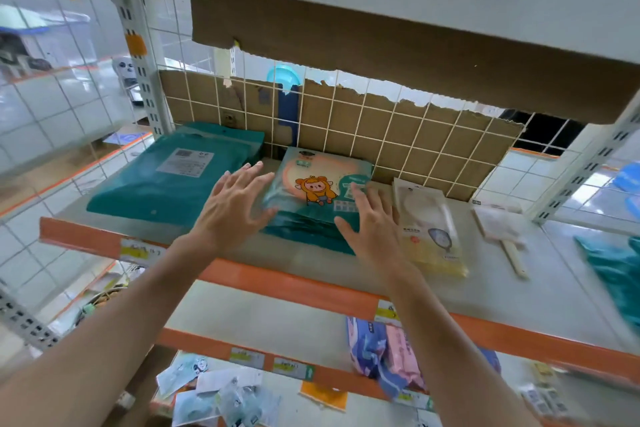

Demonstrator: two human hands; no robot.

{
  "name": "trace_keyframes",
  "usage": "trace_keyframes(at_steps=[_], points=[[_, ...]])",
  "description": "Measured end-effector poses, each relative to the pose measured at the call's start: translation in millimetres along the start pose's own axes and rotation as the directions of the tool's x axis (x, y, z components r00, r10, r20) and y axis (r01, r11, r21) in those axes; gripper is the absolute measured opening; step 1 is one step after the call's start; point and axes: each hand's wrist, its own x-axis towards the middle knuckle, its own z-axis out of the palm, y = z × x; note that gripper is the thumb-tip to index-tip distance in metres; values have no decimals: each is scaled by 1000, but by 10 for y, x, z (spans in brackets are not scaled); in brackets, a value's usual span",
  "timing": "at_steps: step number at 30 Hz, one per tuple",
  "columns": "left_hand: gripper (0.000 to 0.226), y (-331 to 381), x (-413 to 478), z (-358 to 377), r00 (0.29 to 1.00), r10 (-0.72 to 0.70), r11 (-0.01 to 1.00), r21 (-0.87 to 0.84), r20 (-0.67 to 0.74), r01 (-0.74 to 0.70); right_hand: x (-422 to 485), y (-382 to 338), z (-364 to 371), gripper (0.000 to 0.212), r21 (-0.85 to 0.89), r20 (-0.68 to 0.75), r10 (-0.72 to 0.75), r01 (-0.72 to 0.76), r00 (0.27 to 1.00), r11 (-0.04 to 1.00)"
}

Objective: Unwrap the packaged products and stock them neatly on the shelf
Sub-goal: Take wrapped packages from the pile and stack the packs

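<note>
1. Flanking the teal stack (pixel 313 218) at shelf (pixel 519 291) centre: my left hand (pixel 232 205) at its 9 o'clock edge, my right hand (pixel 372 224) on its 3 o'clock corner.
2. Grip: both hands spread flat, fingers wide, nothing clasped.
3. Top pack (pixel 320 180): cartoon print, lying flat on the stack.
4. Teal bundle (pixel 173 177): 9 o'clock of the stack, label up.
5. Cream pack (pixel 429 229): just beside my right hand, 3 o'clock.
6. Cardboard (pixel 398 135): 12 o'clock, behind the wire grid.
7. Pink and blue packs (pixel 384 357): lower shelf, 6 o'clock.
</note>
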Motion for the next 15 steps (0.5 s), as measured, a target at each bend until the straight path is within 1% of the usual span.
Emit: trace_keyframes(at_steps=[4,8,9,11,13,15], points=[[63,-135,-91,-155,999,-20,993,113,40,15,-8,-169,-34,69,-44,44,-52,54,998,998],[67,-310,-173,-289,997,-26,986,168,79,13,0,-367,-20,69,-80,71,-97,102,993,992],[70,-383,-191,-320,994,-37,984,178,99,19,20,-431,-14,69,-85,77,-104,110,992,990],[82,-532,-223,-393,990,-43,982,190,137,17,67,-579,14,68,-91,79,-114,121,990,988],[92,-699,-248,-472,978,-64,985,170,200,30,120,-746,67,67,-88,82,-122,129,989,988],[89,-866,-273,-520,956,-72,987,160,285,27,171,-913,147,68,-68,93,-120,126,988,990]])
